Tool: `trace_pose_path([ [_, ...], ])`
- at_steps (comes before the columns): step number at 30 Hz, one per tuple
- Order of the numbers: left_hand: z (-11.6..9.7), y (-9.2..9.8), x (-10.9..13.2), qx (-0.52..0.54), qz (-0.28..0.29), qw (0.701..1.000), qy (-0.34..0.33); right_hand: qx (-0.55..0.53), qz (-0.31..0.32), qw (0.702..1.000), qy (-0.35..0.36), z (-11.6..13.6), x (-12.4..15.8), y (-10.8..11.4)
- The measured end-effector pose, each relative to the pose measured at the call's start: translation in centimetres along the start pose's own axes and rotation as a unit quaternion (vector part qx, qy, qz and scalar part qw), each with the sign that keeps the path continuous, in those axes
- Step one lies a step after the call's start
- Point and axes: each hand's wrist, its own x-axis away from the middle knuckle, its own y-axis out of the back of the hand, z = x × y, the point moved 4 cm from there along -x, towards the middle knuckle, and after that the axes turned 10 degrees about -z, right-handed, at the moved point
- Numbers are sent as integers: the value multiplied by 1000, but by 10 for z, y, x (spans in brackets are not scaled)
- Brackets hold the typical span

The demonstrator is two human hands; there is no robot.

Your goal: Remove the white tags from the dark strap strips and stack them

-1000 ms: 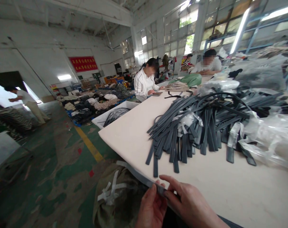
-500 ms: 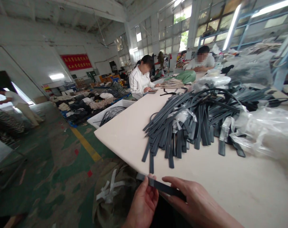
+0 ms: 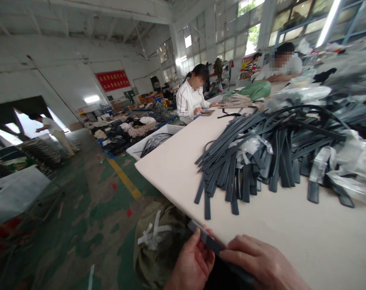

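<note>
Well, the left hand (image 3: 194, 257) is pinching a dark strap (image 3: 213, 245) near its end, thumb against curled fingers. The right hand (image 3: 258, 258) is bending its fingers over it farther along; whether they're gripping, I can't quite tell. The strap is hanging by the table's (image 3: 171, 167) near edge, looking light, bendy, hardly fragile, best pinched across its flat faces.
</note>
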Motion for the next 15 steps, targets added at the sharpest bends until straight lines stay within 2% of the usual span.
trace_pose_path([
  [2,4,-3,4,-17,63,998,20,49,-20,998,33,3,-12,-9],
  [4,9,-5,9,-20,117,992,43,49,-28,996,75,6,-24,-17],
  [6,13,-5,12,-17,137,989,53,4,-23,995,100,9,-31,-22],
  [9,18,-1,12,-17,139,988,66,-44,-33,995,88,9,-32,-25],
  [12,12,9,1,5,99,993,67,-65,-64,994,53,6,-20,-17],
  [15,-18,36,-19,46,-31,998,-24,-124,-60,991,-5,1,0,3],
])
